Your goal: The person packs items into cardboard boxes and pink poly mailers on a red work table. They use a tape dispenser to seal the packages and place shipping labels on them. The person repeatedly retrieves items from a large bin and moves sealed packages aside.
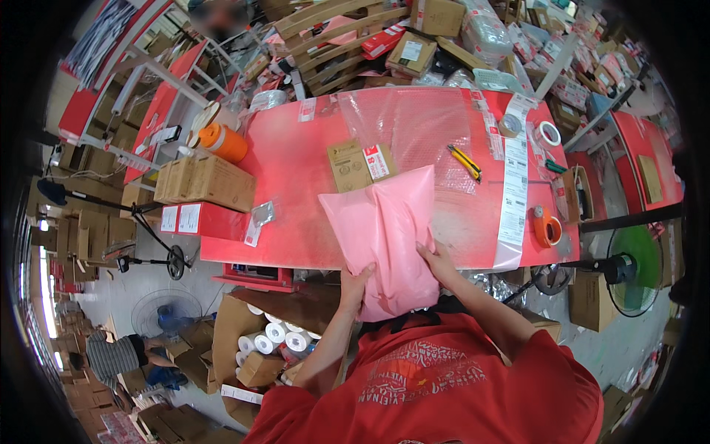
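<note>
A pink plastic mailer bag (384, 229) lies across the near edge of the red table, its lower end hanging toward my body. My left hand (357, 287) grips the bag's left side, thumb on top and the other fingers hidden behind. On the opposite side, my right hand (438, 262) holds the right edge in the same way. Just beyond the bag sits a small brown cardboard box (351, 164) with a red and white label, partly covered by it. A yellow utility knife (464, 163) rests to the right on a sheet of bubble wrap (414, 122).
A strip of white labels (514, 200) runs down the table's right side, near an orange tape dispenser (546, 227) and tape rolls. Brown boxes (211, 181) and an orange jug (222, 142) stand left. Below is a carton of white rolls (275, 332). A person (115, 359) bends far left.
</note>
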Demonstrator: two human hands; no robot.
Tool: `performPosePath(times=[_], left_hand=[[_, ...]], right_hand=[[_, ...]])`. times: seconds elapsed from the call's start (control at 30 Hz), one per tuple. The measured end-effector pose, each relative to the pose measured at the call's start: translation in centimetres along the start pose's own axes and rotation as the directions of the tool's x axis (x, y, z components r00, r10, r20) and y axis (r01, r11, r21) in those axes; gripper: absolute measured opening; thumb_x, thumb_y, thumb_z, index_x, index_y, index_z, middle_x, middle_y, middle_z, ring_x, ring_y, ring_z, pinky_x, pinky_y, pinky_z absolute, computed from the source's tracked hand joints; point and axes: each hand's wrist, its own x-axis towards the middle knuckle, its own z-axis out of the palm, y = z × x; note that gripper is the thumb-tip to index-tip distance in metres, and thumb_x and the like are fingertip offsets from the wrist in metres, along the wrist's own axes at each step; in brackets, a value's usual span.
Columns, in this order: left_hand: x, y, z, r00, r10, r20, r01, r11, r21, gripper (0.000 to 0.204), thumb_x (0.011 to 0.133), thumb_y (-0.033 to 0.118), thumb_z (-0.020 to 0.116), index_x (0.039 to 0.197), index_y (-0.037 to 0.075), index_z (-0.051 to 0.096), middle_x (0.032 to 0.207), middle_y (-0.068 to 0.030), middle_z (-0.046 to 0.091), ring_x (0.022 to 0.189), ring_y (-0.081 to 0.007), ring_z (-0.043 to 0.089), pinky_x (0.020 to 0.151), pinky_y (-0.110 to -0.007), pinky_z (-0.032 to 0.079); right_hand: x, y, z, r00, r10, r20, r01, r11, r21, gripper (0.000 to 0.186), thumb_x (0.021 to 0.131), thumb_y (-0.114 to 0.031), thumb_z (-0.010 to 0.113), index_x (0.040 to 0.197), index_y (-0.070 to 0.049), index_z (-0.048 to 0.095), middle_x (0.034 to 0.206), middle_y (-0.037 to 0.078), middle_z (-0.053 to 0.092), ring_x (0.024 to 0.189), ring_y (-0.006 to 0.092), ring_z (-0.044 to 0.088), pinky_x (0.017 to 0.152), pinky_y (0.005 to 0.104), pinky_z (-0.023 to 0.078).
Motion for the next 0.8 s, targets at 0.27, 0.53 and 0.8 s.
performPosePath(times=[0.27, 0.53, 0.8], left_hand=[[-4.2, -2.1, 8.4, 0.978, 0.071, 0.196, -0.068, 0.997, -0.02, 0.078, 0.087, 0.009, 0.093, 0.151, -0.003, 0.05, 0.139, -0.0162, 0.068, 0.125, -0.0237, 0.068, 0.111, -0.039, 0.055], [-9.5, -5.7, 7.1, 0.978, 0.144, 0.148, -0.169, 0.971, 0.172, 0.102, 0.076, 0.02, 0.103, 0.155, -0.002, 0.042, 0.148, -0.0176, 0.059, 0.138, -0.0291, 0.058, 0.117, -0.044, 0.049], [-3.8, -8.8, 8.6, 0.992, 0.103, 0.069, -0.12, 0.932, 0.342, 0.092, 0.089, 0.015, 0.089, 0.161, -0.007, 0.037, 0.146, -0.0243, 0.064, 0.133, -0.0315, 0.065, 0.116, -0.043, 0.05]], right_hand=[[-8.7, -3.2, -9.6, 0.98, -0.019, -0.198, 0.044, 0.991, 0.123, 0.039, 0.114, -0.029, 0.066, 0.135, 0.003, 0.072, 0.12, 0.008, 0.079, 0.105, 0.014, 0.07, 0.096, 0.0342, 0.057], [-13.3, 2.2, -10.8, 0.967, -0.071, -0.244, 0.084, 0.996, 0.041, 0.03, 0.113, -0.023, 0.066, 0.131, 0.001, 0.073, 0.119, 0.004, 0.079, 0.107, 0.0114, 0.067, 0.097, 0.0338, 0.056], [-6.3, 8.4, -10.2, 0.961, -0.002, -0.276, -0.018, 0.997, -0.069, 0.038, 0.112, -0.033, 0.067, 0.123, 0.003, 0.072, 0.103, 0.019, 0.08, 0.094, 0.0224, 0.073, 0.086, 0.0411, 0.058]])
